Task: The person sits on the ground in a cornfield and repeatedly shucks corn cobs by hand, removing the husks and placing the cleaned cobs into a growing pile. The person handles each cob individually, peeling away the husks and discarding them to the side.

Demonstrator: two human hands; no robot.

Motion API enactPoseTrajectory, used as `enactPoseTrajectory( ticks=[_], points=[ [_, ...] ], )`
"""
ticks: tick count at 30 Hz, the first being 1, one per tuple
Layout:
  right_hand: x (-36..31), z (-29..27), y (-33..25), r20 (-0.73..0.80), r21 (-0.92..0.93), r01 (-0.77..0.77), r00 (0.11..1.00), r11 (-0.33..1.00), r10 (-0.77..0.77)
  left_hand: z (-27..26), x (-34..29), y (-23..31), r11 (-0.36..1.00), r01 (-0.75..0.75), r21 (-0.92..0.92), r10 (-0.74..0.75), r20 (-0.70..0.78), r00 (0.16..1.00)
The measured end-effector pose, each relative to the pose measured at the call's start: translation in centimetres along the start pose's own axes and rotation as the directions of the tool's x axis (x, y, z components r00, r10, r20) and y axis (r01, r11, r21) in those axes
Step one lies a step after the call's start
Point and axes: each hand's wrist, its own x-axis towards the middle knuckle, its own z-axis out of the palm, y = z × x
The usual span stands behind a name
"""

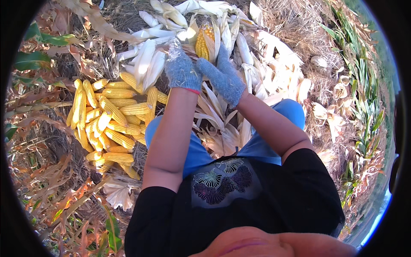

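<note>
Grasping pale, parted husk [225, 33], your gloved left hand [183, 68] and right hand [224, 77], a corn ear [201, 46] showing plump yellow kernels, partly covered, between your hands and just beyond them, tip away from you, yellow cobs [112, 112] heaped leftward.

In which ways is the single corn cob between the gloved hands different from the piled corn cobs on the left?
The single cob has pale husk leaves around it, while the piled cobs look bare. The single cob is between the left hand and the right hand, while the piled cobs lie heaped, apart from both. All are yellow.
</note>
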Motion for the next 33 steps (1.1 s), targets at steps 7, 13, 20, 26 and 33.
enactPoseTrajectory(
  ticks=[7,13,20,26,33],
  points=[
    [1.7,-1.3,-0.4,0.142,0.806,-0.336,0.909,0.487,0.391,1.4,-2.5,0.3,0.993,0.027,-0.116,-0.026,0.013,1.0],
    [4.2,-5.4,0.2,-0.097,0.928,-0.064,0.91,0.367,0.403,-1.3,-1.1,5.8,0.991,-0.111,-0.072,0.121,0.158,0.98],
    [5.7,-9.1,0.9,-0.215,0.795,-0.029,0.921,0.606,0.326,-6.1,0.5,9.6,0.959,-0.135,0.249,0.12,0.074,0.99],
    [3.6,-7.7,-0.7,-0.054,0.274,-0.074,0.994,0.959,0.093,-3.4,0.1,11.5,0.61,-0.434,0.662,0.588,-0.012,0.809],
    [1.0,-2.7,-0.8,0.128,-0.294,-0.015,0.99,0.956,0.055,-2.5,-0.5,2.7,0.679,-0.545,0.492,0.223,0.569,0.791]
  ],
)
